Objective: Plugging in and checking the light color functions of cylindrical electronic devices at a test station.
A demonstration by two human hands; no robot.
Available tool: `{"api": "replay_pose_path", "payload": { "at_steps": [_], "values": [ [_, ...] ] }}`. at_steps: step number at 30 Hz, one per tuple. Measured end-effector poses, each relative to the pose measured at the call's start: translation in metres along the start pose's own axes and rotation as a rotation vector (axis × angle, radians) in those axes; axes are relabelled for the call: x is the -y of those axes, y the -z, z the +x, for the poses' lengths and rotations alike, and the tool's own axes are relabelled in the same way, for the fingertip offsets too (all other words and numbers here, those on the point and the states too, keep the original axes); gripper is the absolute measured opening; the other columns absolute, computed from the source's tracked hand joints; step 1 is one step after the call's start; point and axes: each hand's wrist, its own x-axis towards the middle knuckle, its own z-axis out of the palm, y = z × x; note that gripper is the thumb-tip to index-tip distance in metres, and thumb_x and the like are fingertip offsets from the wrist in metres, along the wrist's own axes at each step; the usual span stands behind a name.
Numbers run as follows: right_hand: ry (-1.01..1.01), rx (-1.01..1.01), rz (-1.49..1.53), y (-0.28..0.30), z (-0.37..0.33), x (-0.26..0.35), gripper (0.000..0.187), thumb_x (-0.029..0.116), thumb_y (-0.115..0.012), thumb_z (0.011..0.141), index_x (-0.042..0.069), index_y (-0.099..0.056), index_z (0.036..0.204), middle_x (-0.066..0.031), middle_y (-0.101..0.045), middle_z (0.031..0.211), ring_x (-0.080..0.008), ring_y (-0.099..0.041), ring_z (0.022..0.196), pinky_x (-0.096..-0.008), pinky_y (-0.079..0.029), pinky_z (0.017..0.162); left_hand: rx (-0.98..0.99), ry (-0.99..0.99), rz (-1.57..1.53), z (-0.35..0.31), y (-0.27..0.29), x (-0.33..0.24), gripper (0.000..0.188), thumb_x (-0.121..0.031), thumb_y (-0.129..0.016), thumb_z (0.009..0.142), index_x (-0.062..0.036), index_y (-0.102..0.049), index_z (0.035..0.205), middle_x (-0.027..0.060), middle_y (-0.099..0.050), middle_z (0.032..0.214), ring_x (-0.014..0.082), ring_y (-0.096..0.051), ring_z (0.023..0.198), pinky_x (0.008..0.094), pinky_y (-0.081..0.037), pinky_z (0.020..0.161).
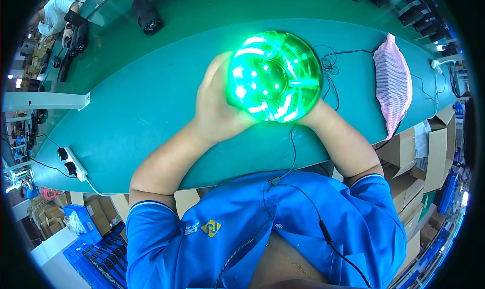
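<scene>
A round lamp (277,77) glows bright green over the table, its clear, shiny face turned up and several bright points inside it. My left hand (216,104) is wrapped round its left side, with the fingertips lost behind the lamp and in the glare. At the lower right edge, my right hand (311,112) grips the lamp from the side and below; most of its fingers are hidden behind it. A thin dark cable (293,142) hangs between my forearms, near the lamp's lower edge.
The green tabletop (151,117) curves around me. To the right lie a pink mesh pouch (393,87) and a loose black cable (331,61). A black cylinder (146,16) stands at the far left. A power strip (73,162) sits at the left edge. Cardboard boxes (434,152) stand at right. Another person (58,16) works far left.
</scene>
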Motion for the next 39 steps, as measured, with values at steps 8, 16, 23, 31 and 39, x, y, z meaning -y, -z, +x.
{"api": "replay_pose_path", "payload": {
  "at_steps": [8,16,23,31,39],
  "values": [
    [0.175,-0.026,0.096,-0.002,0.007,-0.019,0.086,0.004,-0.082,0.051,0.010,-0.048,0.130,-0.0072,-0.059,0.124,-0.0222,-0.056,0.100,-0.0332,-0.042,0.087,0.048,-0.003,-0.082,0.001,-0.008,0.009,0.072,0.003,-0.077,0.059,-0.0039,-0.051,0.127,0.0141,-0.057,0.113,0.0260,-0.059,0.094,0.0331,-0.050,0.080],
    [0.258,-0.110,0.018,-0.001,0.010,-0.006,0.083,0.001,-0.080,0.052,0.009,-0.049,0.128,-0.0070,-0.060,0.123,-0.0219,-0.058,0.097,-0.0324,-0.042,0.086,-0.057,-0.304,0.074,0.015,-0.008,-0.008,0.072,0.003,-0.077,0.059,-0.0055,-0.051,0.126,0.0128,-0.058,0.110,0.0246,-0.059,0.091,0.0332,-0.049,0.078],
    [0.289,-0.122,0.008,-0.002,0.010,-0.010,0.081,-0.001,-0.079,0.053,0.009,-0.049,0.128,-0.0077,-0.060,0.122,-0.0219,-0.058,0.096,-0.0323,-0.042,0.086,-0.059,-0.248,0.016,0.010,-0.011,0.003,0.072,0.001,-0.077,0.058,-0.0065,-0.051,0.125,0.0114,-0.059,0.109,0.0242,-0.059,0.091,0.0330,-0.049,0.078],
    [0.295,-0.125,0.013,-0.002,0.011,-0.010,0.080,-0.001,-0.079,0.053,0.008,-0.050,0.127,-0.0087,-0.060,0.122,-0.0222,-0.059,0.095,-0.0324,-0.042,0.086,-0.065,-0.277,0.066,0.012,-0.010,0.001,0.072,0.000,-0.078,0.058,-0.0062,-0.051,0.125,0.0116,-0.059,0.110,0.0245,-0.059,0.092,0.0330,-0.049,0.078],
    [0.302,-0.117,-0.013,0.000,0.011,-0.008,0.079,0.002,-0.080,0.055,0.009,-0.050,0.127,-0.0090,-0.061,0.121,-0.0224,-0.059,0.096,-0.0327,-0.043,0.085,-0.049,-0.248,0.073,0.008,-0.008,-0.001,0.072,-0.001,-0.079,0.058,-0.0060,-0.051,0.124,0.0122,-0.058,0.111,0.0251,-0.059,0.093,0.0327,-0.050,0.078]
  ]
}}
